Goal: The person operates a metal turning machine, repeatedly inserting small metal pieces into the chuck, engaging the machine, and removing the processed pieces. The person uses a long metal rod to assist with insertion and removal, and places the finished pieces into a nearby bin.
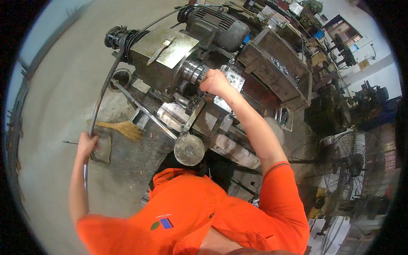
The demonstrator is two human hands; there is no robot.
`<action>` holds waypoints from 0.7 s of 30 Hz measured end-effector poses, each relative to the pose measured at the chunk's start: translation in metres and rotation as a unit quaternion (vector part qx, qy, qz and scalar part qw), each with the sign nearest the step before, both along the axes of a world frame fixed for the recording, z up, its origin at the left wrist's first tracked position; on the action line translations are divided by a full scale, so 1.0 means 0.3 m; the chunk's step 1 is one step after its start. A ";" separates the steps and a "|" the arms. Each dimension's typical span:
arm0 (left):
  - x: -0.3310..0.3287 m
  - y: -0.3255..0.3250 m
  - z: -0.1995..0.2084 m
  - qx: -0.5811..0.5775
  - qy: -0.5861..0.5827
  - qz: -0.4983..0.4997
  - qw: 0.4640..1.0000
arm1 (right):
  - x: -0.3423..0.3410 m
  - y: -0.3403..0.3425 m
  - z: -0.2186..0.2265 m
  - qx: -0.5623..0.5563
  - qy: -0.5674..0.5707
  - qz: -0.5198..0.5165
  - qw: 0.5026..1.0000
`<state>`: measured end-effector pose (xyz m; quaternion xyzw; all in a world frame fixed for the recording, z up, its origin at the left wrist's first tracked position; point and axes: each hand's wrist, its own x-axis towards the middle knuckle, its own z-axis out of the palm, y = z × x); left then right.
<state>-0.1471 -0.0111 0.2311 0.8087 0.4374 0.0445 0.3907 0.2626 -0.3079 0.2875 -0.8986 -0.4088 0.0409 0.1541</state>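
I stand over an old grey lathe (168,51) in an orange shirt. My left hand (87,142) is closed around a long thin metal bar (103,91) that runs up into the back of the lathe's spindle. My right hand (216,82) reaches forward and rests closed at the chuck (193,71), on a part I cannot make out. A round handwheel (189,149) sits just below, near my chest.
An electric motor (221,25) sits behind the lathe. A straw broom (121,127) lies on the concrete floor at left. A wooden box (276,63) stands to the right, a caged floor fan (355,163) further right, and cluttered benches at the back.
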 end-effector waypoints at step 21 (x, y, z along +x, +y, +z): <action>0.093 0.030 -0.002 0.334 0.209 -0.010 0.919 | 0.010 0.008 0.024 0.014 0.073 0.058 0.996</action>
